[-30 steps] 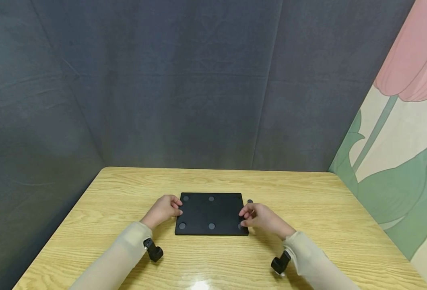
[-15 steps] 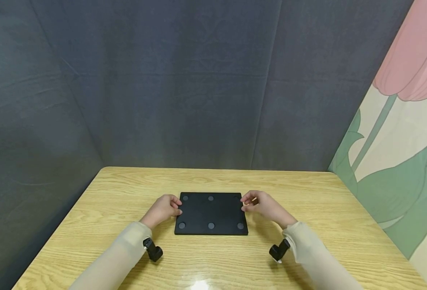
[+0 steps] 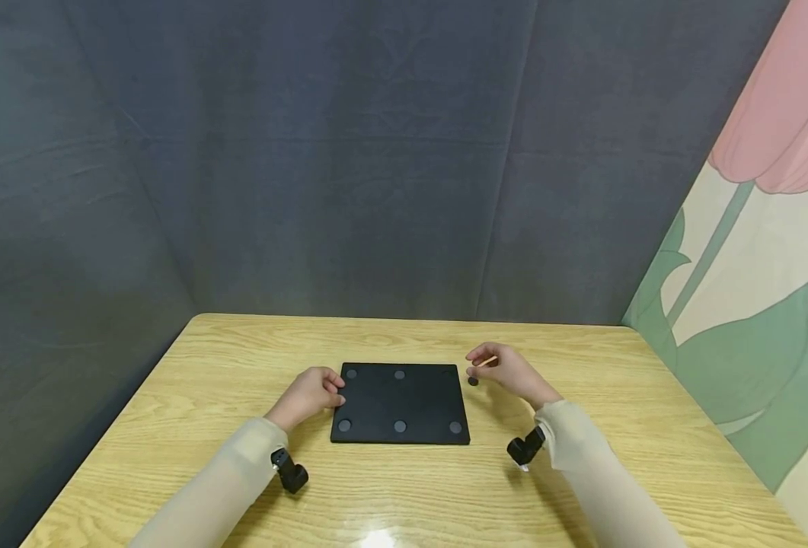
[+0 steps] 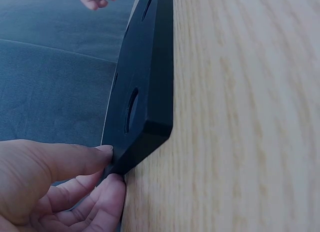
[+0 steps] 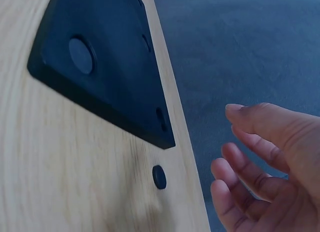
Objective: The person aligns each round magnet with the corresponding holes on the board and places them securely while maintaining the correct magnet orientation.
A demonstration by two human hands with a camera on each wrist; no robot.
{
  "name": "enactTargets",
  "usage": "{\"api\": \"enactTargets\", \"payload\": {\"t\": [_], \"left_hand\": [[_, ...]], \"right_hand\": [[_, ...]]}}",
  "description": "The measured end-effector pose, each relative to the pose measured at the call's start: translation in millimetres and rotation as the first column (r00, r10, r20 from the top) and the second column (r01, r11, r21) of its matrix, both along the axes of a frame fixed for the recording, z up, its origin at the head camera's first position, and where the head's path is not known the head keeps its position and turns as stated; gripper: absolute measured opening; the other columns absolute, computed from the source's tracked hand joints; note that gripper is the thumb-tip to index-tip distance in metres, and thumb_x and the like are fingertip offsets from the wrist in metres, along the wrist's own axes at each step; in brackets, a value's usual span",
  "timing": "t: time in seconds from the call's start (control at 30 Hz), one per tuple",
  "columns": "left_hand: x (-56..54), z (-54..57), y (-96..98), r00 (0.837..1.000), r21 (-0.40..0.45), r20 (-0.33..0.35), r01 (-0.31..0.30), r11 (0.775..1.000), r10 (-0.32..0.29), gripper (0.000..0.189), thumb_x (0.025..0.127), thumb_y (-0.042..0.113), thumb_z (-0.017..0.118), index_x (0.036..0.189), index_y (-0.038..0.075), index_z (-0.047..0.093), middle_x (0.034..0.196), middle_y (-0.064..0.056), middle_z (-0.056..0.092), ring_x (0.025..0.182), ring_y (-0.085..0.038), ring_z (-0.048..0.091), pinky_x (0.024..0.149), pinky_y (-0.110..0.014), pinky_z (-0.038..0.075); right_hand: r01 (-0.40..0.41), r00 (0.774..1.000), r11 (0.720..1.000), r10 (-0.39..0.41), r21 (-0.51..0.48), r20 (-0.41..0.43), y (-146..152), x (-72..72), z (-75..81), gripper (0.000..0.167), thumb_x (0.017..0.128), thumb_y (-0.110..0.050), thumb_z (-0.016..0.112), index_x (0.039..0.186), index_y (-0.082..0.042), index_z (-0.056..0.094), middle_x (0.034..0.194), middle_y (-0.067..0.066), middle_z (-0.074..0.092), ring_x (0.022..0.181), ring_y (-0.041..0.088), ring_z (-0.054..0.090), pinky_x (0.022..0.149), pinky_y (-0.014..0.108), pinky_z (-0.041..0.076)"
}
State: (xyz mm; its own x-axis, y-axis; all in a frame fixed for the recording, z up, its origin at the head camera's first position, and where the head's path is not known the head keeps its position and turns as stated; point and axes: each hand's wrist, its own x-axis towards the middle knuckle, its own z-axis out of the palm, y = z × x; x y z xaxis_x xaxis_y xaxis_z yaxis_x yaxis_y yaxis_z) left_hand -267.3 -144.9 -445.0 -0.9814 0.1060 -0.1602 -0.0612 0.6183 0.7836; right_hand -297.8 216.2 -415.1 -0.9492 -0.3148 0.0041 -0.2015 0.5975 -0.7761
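Observation:
A black rectangular board (image 3: 431, 403) lies flat on the table, with several round grey discs (image 3: 400, 427) set in its top face. Its back right round spot looks darker than the others. My left hand (image 3: 311, 397) grips the board's left edge; in the left wrist view the thumb lies on the edge, with fingertips against the side. One loose dark disc (image 5: 159, 177) rests on the wood just off the board's back right corner. My right hand (image 3: 509, 373) hovers near that disc, fingers loosely bent and apart, holding nothing in the right wrist view.
The wooden table (image 3: 390, 487) extends on every side of the board. A dark grey curtain (image 3: 349, 190) hangs behind and to the left. At the right stands a panel with a painted tulip (image 3: 774, 122). A small black camera is strapped to each wrist.
My right hand has moved from the board's right edge back and to the right, toward the loose disc. The left hand and the board have stayed in place.

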Motion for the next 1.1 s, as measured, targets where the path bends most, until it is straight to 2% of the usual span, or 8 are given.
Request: {"api": "enactTargets", "payload": {"t": [0.37,0.77,1.1], "left_hand": [[-2.4,-3.6,-0.4,1.000,-0.010,0.001,-0.008,1.000,0.008,0.019,0.082,0.003,0.074,0.099,0.003,0.065,0.087,-0.008,0.057,0.074,-0.019,0.053,0.066,-0.028,0.044],[-1.9,-4.5,0.1,1.000,-0.010,-0.002,-0.013,1.000,0.013,0.020,0.082,0.002,0.073,0.101,0.003,0.064,0.087,-0.008,0.057,0.074,-0.019,0.053,0.065,-0.028,0.044],[-2.1,-3.0,0.1,1.000,-0.010,-0.004,-0.004,1.000,0.004,0.020,0.082,0.003,0.073,0.100,0.003,0.065,0.087,-0.008,0.057,0.074,-0.019,0.053,0.066,-0.029,0.045]], "right_hand": [[0.025,1.000,1.000,-0.025,-0.005,0.006,8.0,-10.8,-14.2,0.030,0.091,-0.014,0.067,0.115,0.004,0.060,0.111,0.019,0.063,0.095,0.025,0.063,0.082,0.036,0.051],[0.061,0.997,0.998,-0.061,0.019,0.039,10.1,-18.3,-28.7,0.030,0.090,-0.015,0.069,0.114,0.002,0.061,0.106,0.014,0.063,0.094,0.023,0.062,0.077,0.032,0.050],[0.074,0.993,0.997,-0.073,-0.005,0.096,12.2,-20.1,-39.1,0.027,0.087,-0.010,0.071,0.109,0.002,0.061,0.095,0.010,0.062,0.081,0.016,0.054,0.068,0.028,0.044]]}}
